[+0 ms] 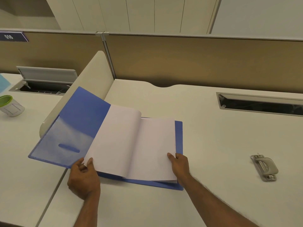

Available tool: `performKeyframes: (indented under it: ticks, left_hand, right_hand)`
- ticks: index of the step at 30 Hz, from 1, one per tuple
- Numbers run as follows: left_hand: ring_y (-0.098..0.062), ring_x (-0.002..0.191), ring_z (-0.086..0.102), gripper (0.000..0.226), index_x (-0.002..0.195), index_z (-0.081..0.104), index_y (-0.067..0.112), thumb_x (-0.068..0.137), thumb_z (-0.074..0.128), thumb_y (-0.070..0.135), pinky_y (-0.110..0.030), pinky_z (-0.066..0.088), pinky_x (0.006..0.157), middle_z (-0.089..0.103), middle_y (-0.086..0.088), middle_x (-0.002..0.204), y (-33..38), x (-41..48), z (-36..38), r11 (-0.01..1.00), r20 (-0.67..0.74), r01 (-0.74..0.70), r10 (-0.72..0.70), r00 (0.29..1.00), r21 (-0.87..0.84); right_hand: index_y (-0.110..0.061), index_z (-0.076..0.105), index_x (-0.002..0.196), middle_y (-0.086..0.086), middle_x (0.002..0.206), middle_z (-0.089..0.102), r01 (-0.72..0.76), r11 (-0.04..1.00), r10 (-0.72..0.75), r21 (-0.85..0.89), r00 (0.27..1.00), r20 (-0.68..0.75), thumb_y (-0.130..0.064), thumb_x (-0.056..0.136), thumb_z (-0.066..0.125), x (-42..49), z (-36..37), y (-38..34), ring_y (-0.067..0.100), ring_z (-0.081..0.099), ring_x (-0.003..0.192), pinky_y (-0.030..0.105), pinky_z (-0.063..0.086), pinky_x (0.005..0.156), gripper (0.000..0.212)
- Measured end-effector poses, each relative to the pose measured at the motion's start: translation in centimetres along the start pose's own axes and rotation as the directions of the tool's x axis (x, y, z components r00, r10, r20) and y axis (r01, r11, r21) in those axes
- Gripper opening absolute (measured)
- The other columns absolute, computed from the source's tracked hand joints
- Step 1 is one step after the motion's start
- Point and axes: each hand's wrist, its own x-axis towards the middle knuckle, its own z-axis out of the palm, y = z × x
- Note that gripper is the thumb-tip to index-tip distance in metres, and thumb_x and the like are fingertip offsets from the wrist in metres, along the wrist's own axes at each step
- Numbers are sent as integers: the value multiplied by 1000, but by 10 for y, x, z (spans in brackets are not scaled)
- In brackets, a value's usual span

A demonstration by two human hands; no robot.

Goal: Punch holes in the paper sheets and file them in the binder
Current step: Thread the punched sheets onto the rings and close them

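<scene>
Hands pinch white sheets (134, 143) in an open blue binder (77, 128): left hand (84, 176) one page's corner, right hand (179, 166) the stack's edge. Hole punch (264, 167) lies well right on the counter (221, 128).

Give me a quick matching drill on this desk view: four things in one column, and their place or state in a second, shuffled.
Things:
1. hole punch
2. binder
3. left hand
4. right hand

Places or states:
A. lies open, front cover resting against the low divider
B. holds the near right corner of the paper sheets
C. sits alone on the desk, far right, untouched
D. pinches the near corner of the turned page

Pairs: 1-C, 2-A, 3-D, 4-B
</scene>
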Motion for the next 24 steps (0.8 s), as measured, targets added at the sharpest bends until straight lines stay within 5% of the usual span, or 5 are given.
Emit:
performKeyframes:
  ticks: [6, 9, 12, 18, 24]
  left_hand:
    - [-31, 90, 58, 35, 111, 62, 13, 84, 72, 34, -42, 53, 71, 56, -12, 103, 18, -7, 0, 935, -15, -336, 340, 940, 108]
    - [-21, 83, 59, 31, 96, 68, 14, 82, 72, 42, -30, 49, 73, 63, -4, 89, 43, -47, 13, 623, 259, -761, 777, 574, -180]
    - [-21, 96, 65, 68, 113, 70, 12, 71, 69, 65, -34, 56, 80, 69, -6, 107, 59, -93, 26, 544, 573, -800, 750, 329, -253]
    - [-13, 67, 66, 25, 83, 71, 9, 90, 63, 32, -23, 59, 63, 70, -2, 78, 62, -107, 32, 753, 538, -601, 635, 555, -269]
    - [-10, 50, 41, 42, 56, 42, 12, 86, 69, 23, -15, 32, 48, 44, -3, 50, 60, -91, 22, 961, 358, -11, 114, 927, -277]
  right_hand:
    - [-8, 58, 82, 7, 90, 64, 29, 999, -30, 41, 999, 38, -35, 93, 59, -5, -3, -6, 25, 60, 85, 27, 47, 70, 29]
    - [-18, 61, 84, 0, 93, 67, 40, 985, -55, 167, 995, 88, -46, 91, 57, -14, -3, -20, 24, 64, 91, 28, 50, 71, 29]
    - [-25, 62, 108, -1, 104, 70, -9, 954, -35, 299, 989, 143, -54, 92, 48, -22, 2, -32, 24, 67, 96, 37, 58, 80, 36]
    - [-10, 69, 102, 9, 96, 73, 4, 950, -42, 313, 992, 115, -45, 99, 41, -26, -8, -36, 26, 70, 90, 34, 58, 80, 45]
    - [-9, 50, 122, 7, 120, 55, 50, 951, -73, -304, 995, -66, -39, 82, 72, -23, -12, 4, 24, 56, 111, 33, 47, 95, 54]
